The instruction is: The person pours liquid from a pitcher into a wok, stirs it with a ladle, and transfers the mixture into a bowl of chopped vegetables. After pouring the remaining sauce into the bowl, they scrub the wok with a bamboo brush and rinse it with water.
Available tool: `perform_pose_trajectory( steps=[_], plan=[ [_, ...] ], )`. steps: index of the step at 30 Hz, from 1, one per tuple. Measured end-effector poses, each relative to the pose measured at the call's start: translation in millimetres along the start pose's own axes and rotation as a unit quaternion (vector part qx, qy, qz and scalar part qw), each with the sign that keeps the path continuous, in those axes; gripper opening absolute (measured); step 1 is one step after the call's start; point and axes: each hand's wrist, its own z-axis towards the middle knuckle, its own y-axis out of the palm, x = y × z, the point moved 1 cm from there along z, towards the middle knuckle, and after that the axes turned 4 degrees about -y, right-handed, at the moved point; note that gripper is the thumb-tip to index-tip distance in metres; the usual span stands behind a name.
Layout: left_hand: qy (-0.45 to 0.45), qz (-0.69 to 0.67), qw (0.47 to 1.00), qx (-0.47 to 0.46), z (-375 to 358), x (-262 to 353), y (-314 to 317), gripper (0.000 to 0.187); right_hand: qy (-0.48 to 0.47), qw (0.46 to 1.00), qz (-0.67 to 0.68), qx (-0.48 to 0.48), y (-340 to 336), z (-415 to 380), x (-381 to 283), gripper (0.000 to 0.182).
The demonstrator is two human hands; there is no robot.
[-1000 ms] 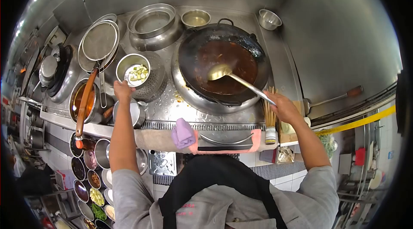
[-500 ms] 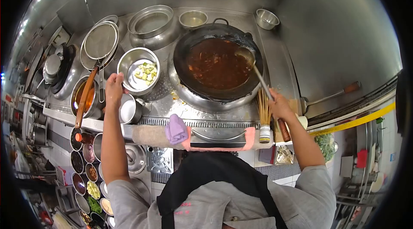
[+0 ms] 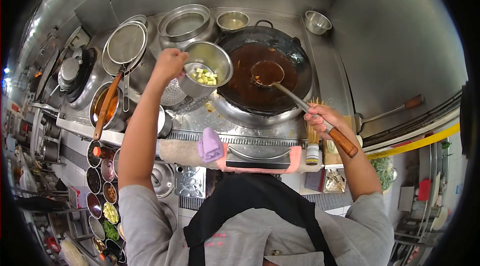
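My left hand [image 3: 171, 64] grips the rim of a steel pot [image 3: 192, 85], which is raised and tilted toward the wok's left edge. Pale green diced pieces [image 3: 204, 76] lie inside the pot. The black wok [image 3: 303, 66] holds dark reddish-brown sauce [image 3: 245, 86]. My right hand [image 3: 323, 117] is closed around the shaft of a long ladle [image 3: 295, 97] with a wooden end. The ladle's bowl sits in the sauce near the middle of the wok, with sauce in it.
Strainers [image 3: 126, 43] rest over pots at the left. Bamboo skewers [image 3: 313, 136] stand in a can right of the towel-wrapped rail. A purple cloth [image 3: 210, 145] lies on that rail. A small steel bowl [image 3: 317, 22] is at the back right.
My left hand has lifted the pot and moved it right, to the wok's edge, tilting it. The ladle's bowl has moved from the wok's right side toward its middle.
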Motion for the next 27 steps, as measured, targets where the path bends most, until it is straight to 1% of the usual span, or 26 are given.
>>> perform_pose_trajectory(
  steps=[5, 8, 9, 10, 13, 14, 17, 18, 21, 22, 25, 27],
  plan=[
    [0.001, 0.072, 0.996, -0.052, 36.0, 6.9, 39.4, 0.029, -0.042, 0.997, -0.056, -0.021, 38.3, -27.8, -25.8, 0.011],
    [-0.001, 0.078, 0.995, -0.065, 47.6, 8.8, 60.4, 0.028, -0.073, 0.993, -0.087, -0.033, 58.0, -42.2, -35.3, 0.019],
    [-0.010, 0.062, 0.996, -0.067, 48.7, 9.1, 67.0, 0.028, -0.085, 0.991, -0.100, -0.037, 65.3, -46.7, -37.2, 0.022],
    [-0.018, 0.047, 0.996, -0.070, 48.9, 8.8, 73.2, 0.027, -0.088, 0.989, -0.112, -0.044, 69.6, -49.3, -38.6, 0.040],
    [-0.049, -0.017, 0.995, -0.091, 48.9, 6.2, 84.7, 0.022, -0.104, 0.975, -0.196, -0.027, 85.4, -51.7, -36.2, 0.055],
    [-0.061, -0.042, 0.992, -0.099, 48.6, 4.0, 87.1, 0.019, -0.111, 0.970, -0.215, -0.022, 88.8, -50.5, -30.8, 0.065],
    [-0.050, -0.100, 0.987, -0.114, 56.6, -15.5, 93.9, 0.017, -0.126, 0.943, -0.307, -0.025, 104.0, -48.1, -15.2, 0.062],
    [-0.046, -0.114, 0.987, -0.101, 51.9, -13.9, 91.7, 0.017, -0.133, 0.934, -0.331, -0.017, 108.8, -47.1, -9.0, 0.061],
    [-0.028, -0.147, 0.986, -0.069, 41.1, -17.1, 85.9, 0.018, -0.179, 0.844, -0.505, -0.001, 105.8, -43.8, 5.6, 0.060],
    [-0.019, -0.155, 0.986, -0.062, 42.4, -24.1, 84.0, 0.019, -0.272, 0.775, -0.570, -0.010, 97.4, -34.1, 12.6, 0.061],
    [-0.016, -0.151, 0.987, -0.046, 35.9, -37.7, 77.6, 0.021, -0.295, 0.756, -0.584, -0.011, 95.6, -34.3, 15.5, 0.060],
    [-0.021, -0.155, 0.987, -0.045, 28.4, -44.3, 72.3, 0.021, -0.231, 0.845, -0.481, -0.023, 101.3, -38.2, 9.2, 0.060]
  ],
)
